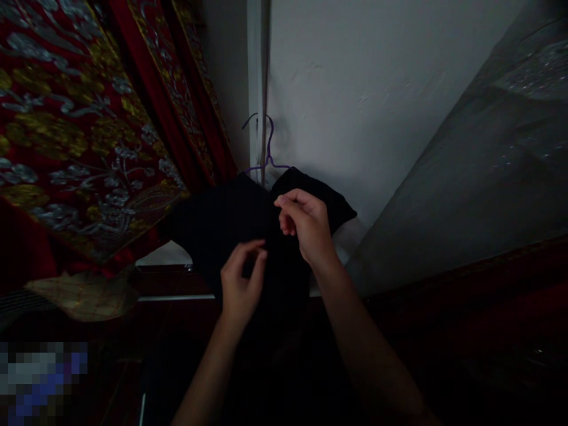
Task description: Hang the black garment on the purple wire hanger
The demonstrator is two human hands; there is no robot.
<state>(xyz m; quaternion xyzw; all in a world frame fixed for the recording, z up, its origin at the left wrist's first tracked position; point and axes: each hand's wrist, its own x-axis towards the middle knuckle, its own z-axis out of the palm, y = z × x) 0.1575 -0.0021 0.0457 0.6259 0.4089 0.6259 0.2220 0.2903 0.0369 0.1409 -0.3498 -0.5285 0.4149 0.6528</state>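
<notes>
A dark piece of clothing (235, 219) is hung on 1 thin purple hanger (268, 158), and its 2 shoulders are spread out just below the hanger, 1 on each side. The cloth is so dark that its buttons or seams cannot be made out. The hook of the hanger is curved across a white upright strip (254, 59), but what it is caught on cannot be seen well. Just below the hanger and a bit to its right, the right hand (304, 222) is held up at the clothing, with its thumb and pointing finger brought together at the tips and the other fingers curled in. Farther below the hanger and a bit to its left, the left hand (242, 272) is held half curled, and a small gap is left between thumb and finger. It cannot be told if the dark cloth is pinched by the 2 hands. To the left of the hanger, a red cloth (89, 136) is covered with gold and silver flowers. Down and to the left of the hanger, a tan checked cloth (89, 296) is seen. To the right of the hanger, a white wall (355, 71) is seen, and farther right of the hanger a grey sheet (479, 177) with shiny specks is set at a slant.
</notes>
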